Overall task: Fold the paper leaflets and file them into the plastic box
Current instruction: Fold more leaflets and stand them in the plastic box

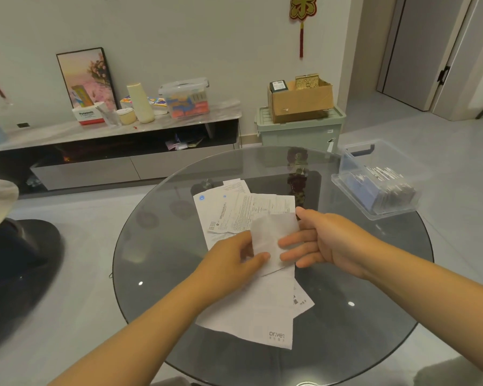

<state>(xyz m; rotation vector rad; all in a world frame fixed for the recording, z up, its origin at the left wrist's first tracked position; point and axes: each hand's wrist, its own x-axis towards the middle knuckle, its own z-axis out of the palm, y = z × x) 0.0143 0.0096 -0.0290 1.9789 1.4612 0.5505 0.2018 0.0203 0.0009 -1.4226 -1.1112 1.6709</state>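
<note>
A small white folded leaflet [271, 236] is held above the round glass table [151, 240], between both hands. My left hand [229, 260] pinches its lower left edge with thumb and fingers. My right hand [324, 240] grips its right side, thumb on top and fingers underneath. Under the hands lie several loose printed leaflets: one pile [234, 210] further away and a large sheet marked "dr.vet" [262, 316] closer to me. The clear plastic box [379, 176] stands at the table's right edge and holds several folded papers standing on edge.
A dark stool or chair base [20, 260] stands on the floor at left. Behind the table are a low TV cabinet [117, 151] with boxes and a green storage bin [299, 129] carrying a cardboard box. Bare glass shows left and right of the papers.
</note>
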